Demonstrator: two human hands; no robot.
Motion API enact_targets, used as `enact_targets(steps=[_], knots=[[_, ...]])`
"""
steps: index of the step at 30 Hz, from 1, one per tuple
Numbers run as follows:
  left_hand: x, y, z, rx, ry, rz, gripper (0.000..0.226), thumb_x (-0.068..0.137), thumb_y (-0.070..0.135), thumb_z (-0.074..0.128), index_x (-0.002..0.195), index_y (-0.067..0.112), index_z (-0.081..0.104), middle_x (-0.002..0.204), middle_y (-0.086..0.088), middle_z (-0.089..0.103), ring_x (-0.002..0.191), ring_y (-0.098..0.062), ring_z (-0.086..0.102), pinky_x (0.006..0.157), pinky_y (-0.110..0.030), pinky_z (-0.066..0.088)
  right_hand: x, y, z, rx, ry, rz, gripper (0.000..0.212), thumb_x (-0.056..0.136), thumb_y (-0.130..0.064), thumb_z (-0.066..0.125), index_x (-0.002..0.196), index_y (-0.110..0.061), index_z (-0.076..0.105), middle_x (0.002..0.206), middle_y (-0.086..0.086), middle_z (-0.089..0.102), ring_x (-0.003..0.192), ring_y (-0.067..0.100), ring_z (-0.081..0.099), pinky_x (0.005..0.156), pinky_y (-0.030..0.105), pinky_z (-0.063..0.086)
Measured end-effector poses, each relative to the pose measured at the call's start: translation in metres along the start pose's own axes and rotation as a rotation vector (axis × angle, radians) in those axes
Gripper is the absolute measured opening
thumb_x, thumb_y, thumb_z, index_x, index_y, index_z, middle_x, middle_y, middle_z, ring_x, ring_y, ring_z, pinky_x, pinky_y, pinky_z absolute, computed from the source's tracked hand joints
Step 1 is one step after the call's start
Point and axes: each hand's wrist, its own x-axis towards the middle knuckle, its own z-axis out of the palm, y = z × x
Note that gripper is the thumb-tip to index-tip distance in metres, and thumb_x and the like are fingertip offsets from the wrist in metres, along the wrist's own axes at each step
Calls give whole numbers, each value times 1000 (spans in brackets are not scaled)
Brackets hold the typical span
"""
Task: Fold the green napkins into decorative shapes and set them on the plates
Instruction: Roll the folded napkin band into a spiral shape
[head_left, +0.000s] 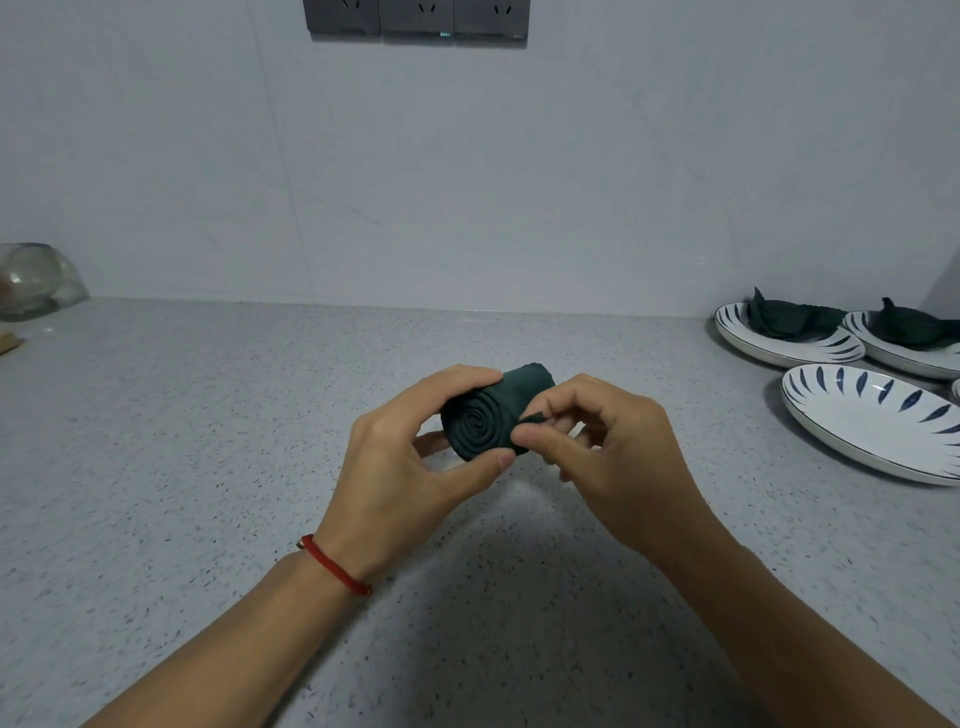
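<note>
Here both hands (405, 467) gripping rolled napkin (480, 423).

A home kitchen: speckled grey countertop (208, 441), wall sockets (418, 18), patterned plates (878, 421), glass bowl (36, 280).

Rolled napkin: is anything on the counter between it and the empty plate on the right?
Nothing visible. The rolled napkin is held above the counter by the left hand and right hand. Only bare counter shows between it and the empty plate; the two far plates already carry napkins.
</note>
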Motion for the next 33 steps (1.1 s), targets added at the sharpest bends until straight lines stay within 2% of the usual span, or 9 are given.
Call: enact_targets(steps=[4, 9, 13, 16, 20, 24, 27, 29, 33], knots=[[-1, -2, -1, 26, -6, -8, 55, 74, 18, 87, 124, 27, 65, 117, 14, 68, 113, -16, 64, 85, -25, 59, -1, 3, 5, -98, -60, -16, 7, 94, -26, 69, 89, -23, 66, 77, -17, 58, 72, 9, 57, 62, 17, 44], [1, -6, 6, 67, -52, -87, 50, 81, 26, 82, 123, 39, 59, 114, 22, 65, 111, -2, 62, 90, -21, 55, -5, 8, 18, -360, 2, -143, 16, 99, -31, 49, 92, -19, 55, 89, -11, 48, 68, 8, 46, 58, 21, 44], [1, -9, 5, 183, -110, 35, 33, 95, 25, 65, 124, 38, 57, 123, 26, 61, 138, -1, 42, 100, -31, 52, -1, 10, 25, -453, 128, -276, 21, 94, -18, 45, 81, -7, 58, 80, 2, 50, 68, 0, 31, 64, 15, 38], [2, -15, 6, 263, -39, 208, 19, 99, 15, 61, 115, 22, 69, 126, 11, 65, 143, -5, 39, 97, -36, 55, 1, 11, 28, -487, 106, -280, 17, 89, -12, 48, 79, -5, 60, 75, 4, 52, 65, 6, 38, 66, 8, 35], [4, -19, 5, 326, 9, 296, 11, 95, 11, 63, 101, 14, 72, 113, 1, 72, 129, -5, 55, 96, -31, 54, 5, 1, 27, -495, -1, -207, 21, 81, 12, 61, 76, -9, 59, 72, 6, 56, 63, 10, 45, 59, 11, 35], [4, -20, 3, 270, -113, 207, 8, 99, 14, 53, 96, 16, 61, 109, 4, 68, 133, -1, 50, 95, -38, 55, -10, -1, 25, -608, -68, -263, 19, 85, 10, 67, 94, -6, 61, 93, 9, 60, 80, 24, 59, 67, 30, 46], [3, -22, 2, 249, -169, 140, 11, 100, 12, 47, 93, 18, 54, 107, 5, 66, 123, -7, 58, 90, -41, 56, -9, -5, 25, -475, -9, -263, 15, 86, -1, 72, 92, -12, 64, 83, 4, 64, 70, 19, 63, 56, 33, 55], [2, -23, 1, 245, -178, 126, 12, 99, 12, 48, 93, 21, 53, 107, 5, 67, 107, -15, 64, 85, -42, 56, -8, -6, 25, -208, 17, -27, 24, 89, -15, 76, 95, -29, 57, 77, -6, 62, 70, 10, 61, 62, 22, 54], [2, -19, 1, 186, -166, 54, 12, 100, 8, 54, 94, 19, 56, 115, 9, 68, 123, -1, 57, 88, -40, 56, -11, -3, 25, -147, 76, -58, 30, 83, -19, 82, 89, -28, 53, 74, -11, 60, 71, 9, 59, 62, 17, 51]])
